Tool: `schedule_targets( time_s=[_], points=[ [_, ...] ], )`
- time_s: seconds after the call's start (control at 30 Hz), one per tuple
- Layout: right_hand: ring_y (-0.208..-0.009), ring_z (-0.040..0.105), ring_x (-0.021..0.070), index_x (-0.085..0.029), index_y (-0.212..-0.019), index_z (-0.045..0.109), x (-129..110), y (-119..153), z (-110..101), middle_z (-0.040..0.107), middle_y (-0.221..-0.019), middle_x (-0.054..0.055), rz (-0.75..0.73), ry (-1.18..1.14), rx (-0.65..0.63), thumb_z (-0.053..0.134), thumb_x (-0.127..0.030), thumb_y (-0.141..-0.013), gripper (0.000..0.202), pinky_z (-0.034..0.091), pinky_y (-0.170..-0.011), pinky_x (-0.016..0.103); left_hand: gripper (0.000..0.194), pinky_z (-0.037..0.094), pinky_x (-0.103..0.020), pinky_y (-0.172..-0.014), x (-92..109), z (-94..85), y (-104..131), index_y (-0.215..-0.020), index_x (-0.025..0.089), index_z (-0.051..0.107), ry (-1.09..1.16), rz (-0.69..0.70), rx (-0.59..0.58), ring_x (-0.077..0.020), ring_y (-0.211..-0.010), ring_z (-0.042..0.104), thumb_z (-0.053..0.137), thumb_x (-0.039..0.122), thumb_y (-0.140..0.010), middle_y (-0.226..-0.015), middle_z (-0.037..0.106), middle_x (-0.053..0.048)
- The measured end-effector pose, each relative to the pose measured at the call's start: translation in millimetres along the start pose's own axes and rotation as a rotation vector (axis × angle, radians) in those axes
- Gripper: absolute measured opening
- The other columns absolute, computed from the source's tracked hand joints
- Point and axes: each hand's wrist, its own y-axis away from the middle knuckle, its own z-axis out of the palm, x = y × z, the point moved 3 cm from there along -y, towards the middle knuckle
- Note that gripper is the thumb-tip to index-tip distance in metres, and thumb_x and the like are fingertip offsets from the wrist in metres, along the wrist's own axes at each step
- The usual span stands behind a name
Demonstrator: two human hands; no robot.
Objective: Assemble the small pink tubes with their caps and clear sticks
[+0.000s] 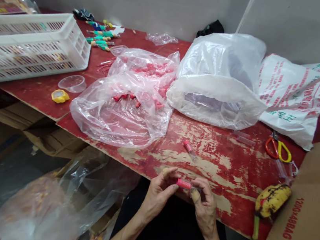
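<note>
Close to the table's near edge, a small pink-topped tube is held between both my hands. The fingertips of my left hand pinch its pink end. My right hand closes on the other end, which its thumb and fingers mostly hide. Tape-like wraps cover a fingertip on the left and the thumb on the right. Just beyond my hands lies a similar tube with a pink top and a clear body. A clear plastic bag with several pink pieces inside spreads out to the left.
Behind stands a white sack of clear parts, beside a printed sack. Scissors, a spotted banana and a cardboard box are at right. At left are a white crate, a yellow toy and a clear lid.
</note>
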Motion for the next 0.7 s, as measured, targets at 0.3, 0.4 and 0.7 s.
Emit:
schedule_targets(
  time_s=[0.3,0.4,0.7],
  points=[
    [-0.096,0.055,0.0192,-0.024,-0.099,0.062,-2.3,-1.0,1.2,0.055,-0.102,0.004,-0.063,0.041,-0.002,0.054,-0.027,-0.09,0.012,0.046,-0.082,0.029,0.033,0.044,-0.02,-0.057,-1.5,0.6,-1.6,-0.108,0.018,0.059,-0.039,-0.052,0.028,-0.0098,-0.061,0.053,0.065,0.034,-0.08,-0.074,0.058,0.002],
    [-0.097,0.054,0.0176,-0.026,-0.099,0.061,-2.0,-1.7,1.3,0.054,-0.104,0.003,-0.045,0.019,-0.006,0.053,-0.026,-0.091,0.011,0.045,-0.082,0.027,0.034,0.047,-0.021,-0.068,-2.6,0.9,-0.7,-0.109,0.021,0.059,0.033,-0.017,-0.001,-0.0117,-0.075,0.058,0.069,0.028,-0.077,-0.083,0.063,0.001],
    [-0.097,0.053,0.0178,-0.028,-0.101,0.06,1.7,1.4,1.3,0.052,-0.103,0.002,-0.022,-0.011,-0.021,0.053,-0.028,-0.092,0.012,0.044,-0.083,0.028,0.033,0.047,-0.02,-0.061,-1.5,0.7,-2.3,-0.113,0.021,0.059,-0.05,-0.034,0.024,-0.011,-0.07,0.057,0.063,0.033,-0.082,-0.085,0.061,0.0]
  ],
)
